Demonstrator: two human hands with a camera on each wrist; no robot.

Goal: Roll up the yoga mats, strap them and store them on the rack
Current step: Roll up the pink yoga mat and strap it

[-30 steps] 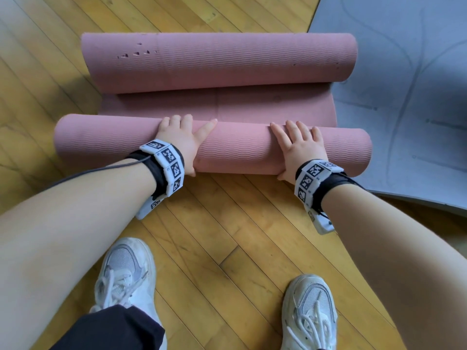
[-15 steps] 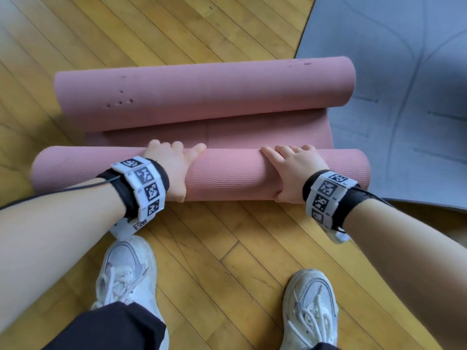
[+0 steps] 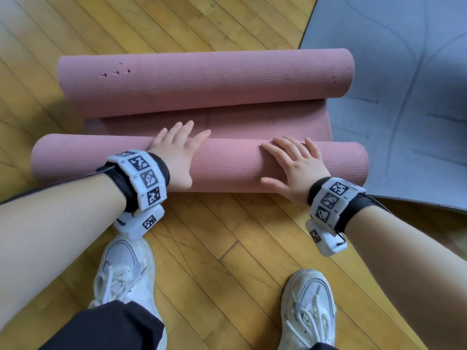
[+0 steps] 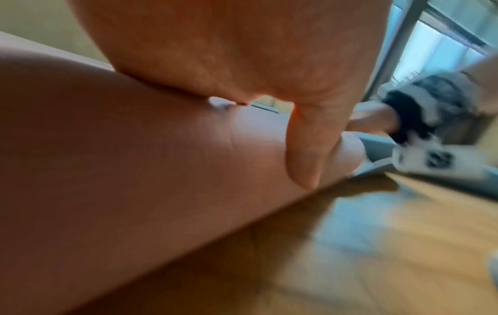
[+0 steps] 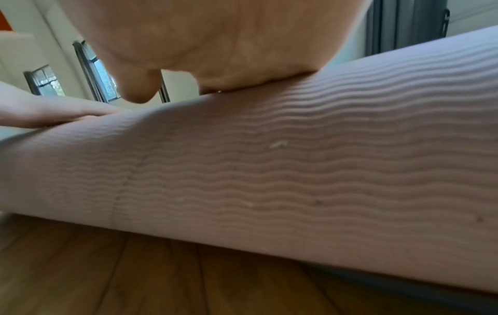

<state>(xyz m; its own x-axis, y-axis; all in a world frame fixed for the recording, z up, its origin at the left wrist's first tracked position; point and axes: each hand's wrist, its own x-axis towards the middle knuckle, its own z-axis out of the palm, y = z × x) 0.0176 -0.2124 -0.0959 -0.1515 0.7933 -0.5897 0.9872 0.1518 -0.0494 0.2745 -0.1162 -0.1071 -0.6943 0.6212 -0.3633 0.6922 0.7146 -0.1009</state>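
A pink yoga mat lies on the wooden floor, rolled from both ends. The near roll (image 3: 227, 165) lies crosswise in front of my feet, and the far roll (image 3: 207, 79) lies behind it. A short flat strip (image 3: 240, 125) joins them. My left hand (image 3: 177, 150) presses flat on the near roll left of centre, fingers straight and reaching over its top. My right hand (image 3: 295, 165) lies flat on the same roll right of centre, fingers spread. In the wrist views my left palm (image 4: 242, 53) and my right palm (image 5: 229, 42) rest on the ribbed roll (image 5: 296, 181).
A grey mat (image 3: 404, 97) lies flat on the floor at the right, its edge beside both pink rolls. My two white sneakers (image 3: 123, 271) (image 3: 308, 309) stand on the wooden floor (image 3: 227, 248) just behind the near roll. Window frames (image 5: 91, 70) show low in the right wrist view.
Both hands went from curled over the near roll's top to flat with fingers straight. The flat strip between the two rolls has grown shorter than a second ago.
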